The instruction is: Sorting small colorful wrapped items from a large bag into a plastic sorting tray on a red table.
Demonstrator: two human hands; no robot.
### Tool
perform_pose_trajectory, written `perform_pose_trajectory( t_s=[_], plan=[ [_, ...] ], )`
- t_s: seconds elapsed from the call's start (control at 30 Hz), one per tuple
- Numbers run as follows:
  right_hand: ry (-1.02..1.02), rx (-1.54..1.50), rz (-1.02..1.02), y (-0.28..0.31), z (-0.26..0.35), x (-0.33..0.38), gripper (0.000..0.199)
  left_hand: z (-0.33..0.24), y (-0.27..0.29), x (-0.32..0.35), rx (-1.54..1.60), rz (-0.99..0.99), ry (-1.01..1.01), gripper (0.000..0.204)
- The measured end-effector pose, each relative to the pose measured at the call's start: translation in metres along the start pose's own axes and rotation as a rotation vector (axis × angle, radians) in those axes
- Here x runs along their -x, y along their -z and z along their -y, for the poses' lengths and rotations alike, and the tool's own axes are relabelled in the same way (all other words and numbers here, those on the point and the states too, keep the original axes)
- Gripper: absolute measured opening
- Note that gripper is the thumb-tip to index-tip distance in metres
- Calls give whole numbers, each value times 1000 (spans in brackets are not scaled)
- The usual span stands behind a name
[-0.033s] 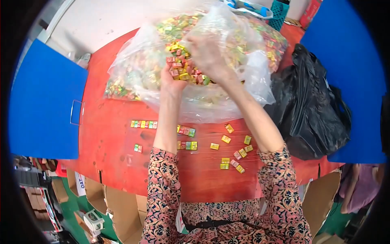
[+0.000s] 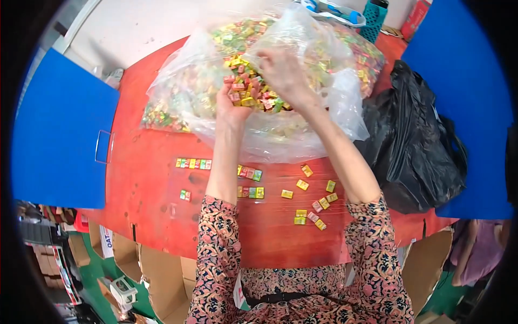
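Observation:
A large clear plastic bag (image 2: 291,143) lies open on the table, full of small box-shaped wrapped candies (image 2: 243,63) in red, yellow and green. At the bag's mouth my left hand (image 2: 231,105) is cupped around a small pile of red and yellow candies. My right hand (image 2: 288,78) hovers just to its right, over the bag, fingers curled in and slightly blurred; what they hold is hidden. Closer to me, a row of candies (image 2: 193,163), a pair (image 2: 185,195) and two short rows (image 2: 251,193) lie left of centre. Several loose candies (image 2: 302,185) are scattered at the right.
The table (image 2: 145,200) is red. A black plastic bag (image 2: 413,146) stands at its right. Blue panels (image 2: 65,135) flank both sides, the left one with a wire handle. A teal bottle holder (image 2: 372,21) is at the back right. Cardboard boxes (image 2: 164,275) stand below the front edge.
The whole view has shifted slightly. My right hand has moved a little downward above the bag; my left hand keeps its pile of candies.

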State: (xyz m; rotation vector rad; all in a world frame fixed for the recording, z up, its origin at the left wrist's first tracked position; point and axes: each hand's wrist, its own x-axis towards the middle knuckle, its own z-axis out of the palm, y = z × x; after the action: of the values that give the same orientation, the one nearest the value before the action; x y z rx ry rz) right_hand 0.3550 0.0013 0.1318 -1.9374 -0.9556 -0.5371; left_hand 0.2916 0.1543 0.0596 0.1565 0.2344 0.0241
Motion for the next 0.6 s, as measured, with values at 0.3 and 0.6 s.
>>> perform_pose_trajectory(
  t_s=[0.3, 0.6],
  plan=[
    [-480, -547, 336, 9, -19, 38, 20, 21, -14, 20, -165, -131, -133, 39],
    [-51, 75, 392, -49, -64, 45, 17, 9, -3, 44, -425, -215, -139, 34]
  ],
)
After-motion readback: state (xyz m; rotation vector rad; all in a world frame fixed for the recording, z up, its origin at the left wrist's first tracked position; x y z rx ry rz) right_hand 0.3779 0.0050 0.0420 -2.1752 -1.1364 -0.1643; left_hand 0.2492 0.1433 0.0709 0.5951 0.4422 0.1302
